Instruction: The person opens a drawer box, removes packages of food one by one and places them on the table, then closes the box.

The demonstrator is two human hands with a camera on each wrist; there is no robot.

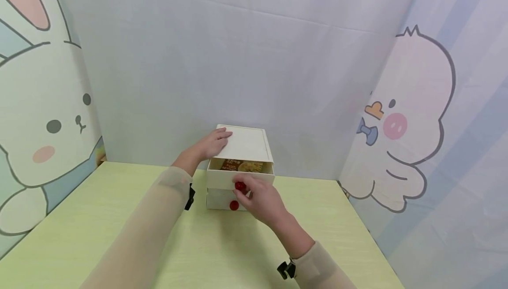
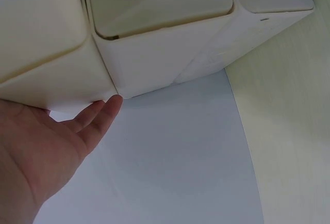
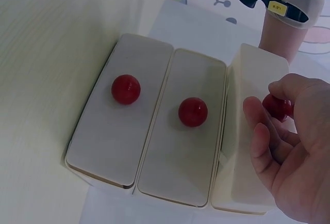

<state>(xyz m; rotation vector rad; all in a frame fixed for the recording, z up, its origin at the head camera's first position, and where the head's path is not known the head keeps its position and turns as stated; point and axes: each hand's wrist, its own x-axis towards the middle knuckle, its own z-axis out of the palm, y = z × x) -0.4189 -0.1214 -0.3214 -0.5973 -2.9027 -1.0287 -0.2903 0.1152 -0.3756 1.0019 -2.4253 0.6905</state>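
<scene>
A white drawer cabinet (image 1: 248, 143) with red ball knobs stands against the back curtain. My left hand (image 1: 212, 144) rests on the left part of its top, fingers extended. With my right hand (image 1: 263, 198) I pinch the red knob (image 3: 278, 106) of the top drawer (image 1: 220, 179), which is partly pulled out. Inside that drawer lies a brown packet (image 1: 242, 165) with a food picture; its lower part is hidden. The middle drawer's knob (image 3: 193, 112) and the bottom drawer's knob (image 3: 126, 89) are untouched, and both those drawers are closed.
The cabinet stands at the far side of a pale yellow-green table (image 1: 119, 218). Behind it hangs a plain grey-white curtain (image 1: 238, 60). Side curtains carry a cartoon rabbit (image 1: 51, 104) on the left and a cartoon chick (image 1: 412, 117) on the right.
</scene>
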